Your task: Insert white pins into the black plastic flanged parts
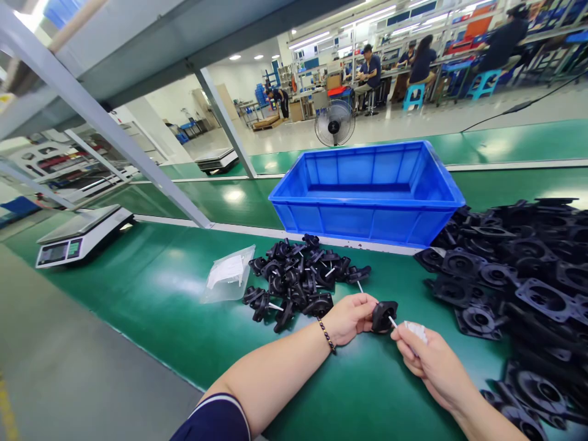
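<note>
My left hand (pixel 349 317) is closed on a small black plastic part (pixel 384 316) held just above the green belt. My right hand (pixel 429 362) pinches a thin white stick (pixel 393 321) whose tip meets the part, with more white pieces bunched in its fingers. Beyond my left hand lies a small pile of similar black parts (pixel 301 280), some with white sticks in them. To the right a large heap of bigger black flanged parts (pixel 519 269) covers the belt.
A blue plastic crate (pixel 367 220) stands behind the piles. A clear plastic bag (pixel 227 278) lies left of the small pile. A weighing scale (pixel 82 236) sits far left. A fan (pixel 334 123) and seated people are across the aisle.
</note>
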Demonstrator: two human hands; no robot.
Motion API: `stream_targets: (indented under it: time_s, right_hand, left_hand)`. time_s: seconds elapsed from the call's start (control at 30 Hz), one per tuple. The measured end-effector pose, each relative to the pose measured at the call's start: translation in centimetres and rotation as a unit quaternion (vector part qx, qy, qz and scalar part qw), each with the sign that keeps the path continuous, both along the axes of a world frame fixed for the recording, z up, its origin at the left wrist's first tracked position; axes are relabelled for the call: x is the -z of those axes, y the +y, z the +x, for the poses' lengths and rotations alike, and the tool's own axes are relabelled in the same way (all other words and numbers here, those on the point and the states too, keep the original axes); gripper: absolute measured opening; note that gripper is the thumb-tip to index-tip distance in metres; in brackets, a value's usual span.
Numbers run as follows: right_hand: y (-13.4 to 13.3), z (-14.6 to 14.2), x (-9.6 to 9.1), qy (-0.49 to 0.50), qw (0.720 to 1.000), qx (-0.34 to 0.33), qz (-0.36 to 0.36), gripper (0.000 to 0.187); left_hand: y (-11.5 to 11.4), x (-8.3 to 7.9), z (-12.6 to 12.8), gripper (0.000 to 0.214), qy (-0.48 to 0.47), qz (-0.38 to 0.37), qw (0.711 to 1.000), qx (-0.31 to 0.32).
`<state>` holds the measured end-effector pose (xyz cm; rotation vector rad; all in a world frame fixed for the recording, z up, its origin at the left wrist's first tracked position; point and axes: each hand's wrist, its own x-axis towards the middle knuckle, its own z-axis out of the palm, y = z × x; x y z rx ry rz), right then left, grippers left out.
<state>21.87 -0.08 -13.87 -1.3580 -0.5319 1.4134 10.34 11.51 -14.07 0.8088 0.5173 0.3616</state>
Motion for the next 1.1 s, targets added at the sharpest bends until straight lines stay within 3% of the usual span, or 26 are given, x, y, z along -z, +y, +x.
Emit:
stream_targets:
  time_s: [0.37,0.6,0.87,1.1]
  right_hand:
    - [-0.2,0.0,0.2,-0.02,1.0,-0.012,-0.016,0.061]
    - [-0.2,0.1,0.6,-0.047,0.999,-0.014,-0.023,0.061]
    - [-0.5,0.1,1.1,-0.077,0.996,-0.032,-0.017,0.061]
    - [-0.3,0.1,1.1,-0.087,0.996,-0.035,-0.001,0.062]
  left_hand:
    - [-0.1,-0.1,-0.1,0.052,0.018,0.038,0.999,-0.005]
    - [0.1,-0.5,-0.3,0.05,0.025,0.147,0.989,-0.007]
    - [0.1,-0.6,-0.3,0.051,0.046,0.168,0.985,0.002]
    - [-0.1,-0.5,-0.5,0.047,0.007,0.217,0.976,0.022]
